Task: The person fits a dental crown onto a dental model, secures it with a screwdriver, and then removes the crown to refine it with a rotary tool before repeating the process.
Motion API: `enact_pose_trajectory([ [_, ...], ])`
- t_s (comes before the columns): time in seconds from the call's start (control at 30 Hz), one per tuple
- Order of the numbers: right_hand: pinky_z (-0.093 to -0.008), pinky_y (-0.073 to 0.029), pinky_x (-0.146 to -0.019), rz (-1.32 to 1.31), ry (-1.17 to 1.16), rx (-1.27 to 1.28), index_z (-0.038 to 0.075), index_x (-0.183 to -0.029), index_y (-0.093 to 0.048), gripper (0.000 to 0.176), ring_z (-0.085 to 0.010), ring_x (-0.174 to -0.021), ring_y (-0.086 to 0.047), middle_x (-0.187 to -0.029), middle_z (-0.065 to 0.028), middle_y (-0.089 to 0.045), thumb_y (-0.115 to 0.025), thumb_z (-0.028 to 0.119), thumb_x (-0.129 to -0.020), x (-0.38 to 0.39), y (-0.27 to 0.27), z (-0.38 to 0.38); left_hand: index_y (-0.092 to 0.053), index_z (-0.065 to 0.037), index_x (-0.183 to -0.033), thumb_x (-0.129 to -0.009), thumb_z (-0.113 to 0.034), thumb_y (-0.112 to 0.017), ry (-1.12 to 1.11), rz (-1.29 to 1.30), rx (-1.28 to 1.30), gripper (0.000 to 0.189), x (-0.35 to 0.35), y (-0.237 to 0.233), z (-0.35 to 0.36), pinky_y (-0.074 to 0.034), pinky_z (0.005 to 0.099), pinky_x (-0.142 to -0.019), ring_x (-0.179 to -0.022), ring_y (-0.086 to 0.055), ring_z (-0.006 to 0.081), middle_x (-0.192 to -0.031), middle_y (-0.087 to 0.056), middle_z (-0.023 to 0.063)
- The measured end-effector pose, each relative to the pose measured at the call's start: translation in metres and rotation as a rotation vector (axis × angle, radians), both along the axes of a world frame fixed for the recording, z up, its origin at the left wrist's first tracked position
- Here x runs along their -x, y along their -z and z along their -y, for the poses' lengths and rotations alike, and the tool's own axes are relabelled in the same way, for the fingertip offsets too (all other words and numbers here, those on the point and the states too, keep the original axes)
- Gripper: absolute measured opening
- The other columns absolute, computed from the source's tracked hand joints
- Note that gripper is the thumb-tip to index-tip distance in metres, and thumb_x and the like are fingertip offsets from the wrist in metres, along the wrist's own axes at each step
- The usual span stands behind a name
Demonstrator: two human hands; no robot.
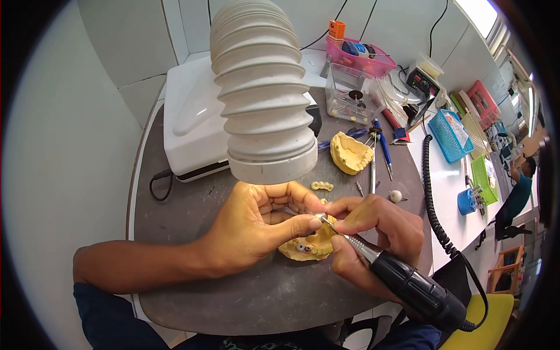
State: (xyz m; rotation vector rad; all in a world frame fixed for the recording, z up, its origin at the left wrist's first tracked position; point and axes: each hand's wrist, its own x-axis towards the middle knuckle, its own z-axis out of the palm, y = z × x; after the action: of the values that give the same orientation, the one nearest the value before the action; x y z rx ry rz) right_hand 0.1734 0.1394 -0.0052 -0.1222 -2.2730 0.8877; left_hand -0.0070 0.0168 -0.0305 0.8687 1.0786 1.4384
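My left hand (262, 219) pinches a small whitish dental piece (320, 216) between thumb and fingertips; most of it is hidden, so its exact shape cannot be told. In my right hand (382, 227) is a black and silver dental handpiece (411, 286), gripped like a pen. Its metal tip meets or nearly meets the small piece. Below both hands a yellow plaster dental model (309, 252) lies on the bench, partly covered by them. Just beyond my fingers sits a short row of tooth-coloured crowns (322, 185).
A ribbed suction hose (265, 99) hangs over my left hand. Beyond it stands a white machine (192, 111). Another plaster model (351, 153), a blue pen (384, 149) and a clear box (349, 93) lie farther back. The coiled cord (430, 198) runs along the right. A person (516, 195) is at far right.
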Motion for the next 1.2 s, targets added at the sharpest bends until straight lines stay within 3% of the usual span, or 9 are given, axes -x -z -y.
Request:
enact_pose_trajectory([
  [0.47,-0.0313,-0.060,-0.068,-0.018,0.014,-0.064,0.001,-0.086,-0.066,0.022,-0.0270,-0.077,-0.077,-0.091,-0.0159,-0.074,-0.079,0.001,-0.068,0.000,0.001,-0.001,-0.067,0.002,-0.112,-0.094,-0.002,-0.076,-0.002,0.014,0.021,0.021,0.000,-0.002,0.000,-0.057,0.0293,-0.097,-0.104,-0.069,0.0134,-0.111,-0.071,0.0084],
  [0.8,-0.0331,-0.060,-0.072,-0.032,-0.017,0.012,-0.002,-0.086,-0.065,0.020,-0.0292,-0.084,-0.078,-0.088,-0.0187,-0.073,-0.078,0.000,-0.071,-0.001,0.002,-0.001,-0.066,0.001,-0.113,-0.095,-0.003,-0.075,-0.008,-0.026,-0.015,0.020,0.000,-0.001,-0.001,-0.058,0.0300,-0.096,-0.104,-0.069,0.0137,-0.111,-0.071,0.0093],
  [0.9,-0.0343,-0.061,-0.076,-0.062,-0.032,0.118,-0.002,-0.089,-0.065,0.018,-0.0272,-0.088,-0.078,-0.089,-0.0177,-0.073,-0.077,0.001,-0.076,-0.006,0.003,-0.001,-0.064,0.001,-0.114,-0.096,-0.005,-0.075,-0.022,-0.021,-0.046,0.022,0.001,0.002,-0.002,-0.058,0.0308,-0.095,-0.104,-0.069,0.0147,-0.110,-0.071,0.0100],
  [1.0,-0.0328,-0.059,-0.081,-0.005,0.060,0.484,-0.002,-0.090,-0.061,0.016,-0.0225,-0.093,-0.076,-0.087,-0.0153,-0.072,-0.075,0.003,-0.083,-0.021,-0.011,-0.001,-0.064,0.001,-0.114,-0.097,-0.005,-0.073,-0.030,0.015,-0.037,0.021,0.001,0.002,-0.002,-0.059,0.0315,-0.095,-0.104,-0.069,0.0154,-0.110,-0.071,0.0105],
  [1.13,-0.0235,-0.054,-0.062,-0.037,0.237,0.657,0.002,-0.080,-0.059,0.020,-0.0125,-0.068,-0.068,-0.073,-0.0071,-0.063,-0.070,0.015,-0.089,-0.046,-0.010,-0.022,-0.064,0.001,-0.115,-0.098,-0.005,-0.072,-0.029,-0.015,-0.031,0.020,0.001,-0.002,-0.002,-0.059,0.0316,-0.095,-0.104,-0.069,0.0154,-0.111,-0.071,0.0108],
  [1.2,-0.0220,-0.038,-0.048,-0.068,0.314,0.705,0.003,-0.072,-0.056,0.034,-0.0065,-0.052,-0.049,-0.063,-0.0010,-0.052,-0.064,0.027,-0.095,-0.061,-0.006,-0.035,-0.064,0.002,-0.119,-0.099,-0.004,-0.070,-0.034,-0.040,-0.072,0.022,0.000,-0.001,-0.001,-0.060,0.0311,-0.095,-0.105,-0.069,0.0154,-0.113,-0.071,0.0104],
])
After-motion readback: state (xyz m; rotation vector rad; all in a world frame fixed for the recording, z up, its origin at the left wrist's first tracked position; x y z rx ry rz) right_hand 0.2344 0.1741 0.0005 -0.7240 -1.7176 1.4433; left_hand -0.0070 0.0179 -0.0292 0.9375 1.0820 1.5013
